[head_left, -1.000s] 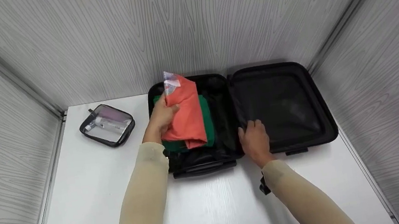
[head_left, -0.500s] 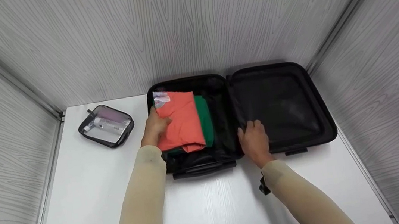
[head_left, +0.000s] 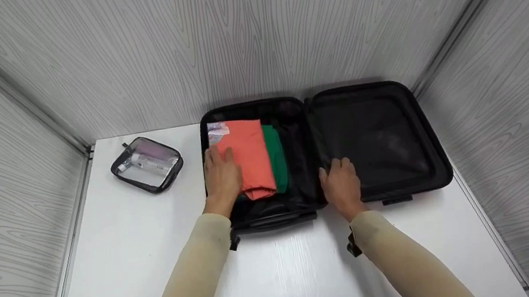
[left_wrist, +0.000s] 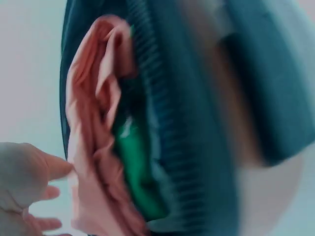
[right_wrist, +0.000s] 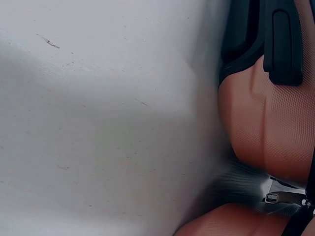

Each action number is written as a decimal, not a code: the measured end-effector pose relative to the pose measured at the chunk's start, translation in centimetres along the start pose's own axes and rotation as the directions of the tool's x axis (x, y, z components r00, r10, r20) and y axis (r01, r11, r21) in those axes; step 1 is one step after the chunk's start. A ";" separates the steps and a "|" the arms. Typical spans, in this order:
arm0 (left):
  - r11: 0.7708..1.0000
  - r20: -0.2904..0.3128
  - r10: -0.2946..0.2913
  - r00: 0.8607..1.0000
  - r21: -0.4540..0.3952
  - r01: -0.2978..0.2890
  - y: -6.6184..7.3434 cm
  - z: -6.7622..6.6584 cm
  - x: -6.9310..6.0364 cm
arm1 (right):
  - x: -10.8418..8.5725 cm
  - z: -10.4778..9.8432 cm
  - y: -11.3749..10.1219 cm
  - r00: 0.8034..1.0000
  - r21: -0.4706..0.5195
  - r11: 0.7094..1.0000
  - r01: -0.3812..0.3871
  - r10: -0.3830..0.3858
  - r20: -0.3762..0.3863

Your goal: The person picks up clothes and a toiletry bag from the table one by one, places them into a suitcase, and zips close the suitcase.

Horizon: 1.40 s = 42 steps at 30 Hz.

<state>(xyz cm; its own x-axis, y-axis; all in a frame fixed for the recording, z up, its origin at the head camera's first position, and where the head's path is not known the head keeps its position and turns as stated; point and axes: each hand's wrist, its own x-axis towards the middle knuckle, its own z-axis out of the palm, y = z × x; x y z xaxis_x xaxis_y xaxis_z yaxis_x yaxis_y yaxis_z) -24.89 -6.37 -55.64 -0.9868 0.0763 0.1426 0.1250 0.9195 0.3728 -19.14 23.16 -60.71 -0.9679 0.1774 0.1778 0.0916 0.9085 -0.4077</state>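
A black-lined suitcase (head_left: 298, 159) lies spread flat, its two halves side by side. In its left half a folded orange garment (head_left: 251, 155) with a printed patch at one corner lies over a green folded cloth (head_left: 276, 159). My left hand (head_left: 224, 175) rests on the orange garment's left side, fingers extended. The left wrist view shows the orange garment (left_wrist: 86, 147) bunched at its near edge, with part of the left hand (left_wrist: 24, 191) against it. My right hand (head_left: 342, 184) rests on the suitcase near the hinge, fingers reaching over the right half's front rim; the right wrist view does not show it.
A clear pouch (head_left: 148, 164) with black trim holds a white tube and other small items, left of the suitcase on the white table (head_left: 279, 276). Grey wood-patterned panels (head_left: 242, 36) stand behind and at both sides. A handle (head_left: 273, 222) juts from the suitcase's front.
The orange garment has come down flat over the green cloth. My left hand has let go of its edge and moved onto its top. My right hand has stayed put.
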 end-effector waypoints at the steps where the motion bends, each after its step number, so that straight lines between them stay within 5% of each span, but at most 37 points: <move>1: 1.000 0.023 0.015 1.000 0.018 -0.016 0.3 0.2 -0.5 | 0.0 0.0 0.1 1.000 0.001 1.000 -0.004 0.004 0.005; 7: 1.000 0.253 0.005 0.967 0.028 -0.012 1.0 1.5 -2.4 | 0.1 -0.1 0.4 1.000 0.002 1.000 -0.014 0.014 0.021; 14: 1.000 0.317 0.010 0.948 0.016 -0.016 -0.4 2.5 -2.3 | 0.0 -0.1 0.1 1.000 -0.011 1.000 -0.003 0.003 0.010; 25: 0.999 0.307 0.012 0.952 -0.037 0.000 -1.6 2.8 -1.4 | -0.2 0.1 -0.1 0.999 -0.009 1.000 0.027 -0.027 -0.028; 33: 0.996 0.286 0.051 0.957 -0.089 -0.027 -2.0 1.2 -1.9 | -0.1 0.0 -0.2 1.000 -0.002 1.000 0.005 -0.005 -0.005; 42: 0.969 0.076 0.037 0.996 -0.245 -0.017 -4.1 -1.8 -3.1 | -0.1 0.4 0.1 0.998 -0.007 0.999 0.031 -0.032 -0.045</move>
<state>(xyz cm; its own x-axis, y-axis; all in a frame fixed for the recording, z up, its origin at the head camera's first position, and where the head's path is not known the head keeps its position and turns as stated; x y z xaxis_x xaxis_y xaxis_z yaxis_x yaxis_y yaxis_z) -22.18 -11.12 -55.95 -0.9865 0.1391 0.0865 0.1633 0.7957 0.5833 -19.08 23.07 -61.10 -0.9588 0.1653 0.2309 0.0627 0.9163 -0.3956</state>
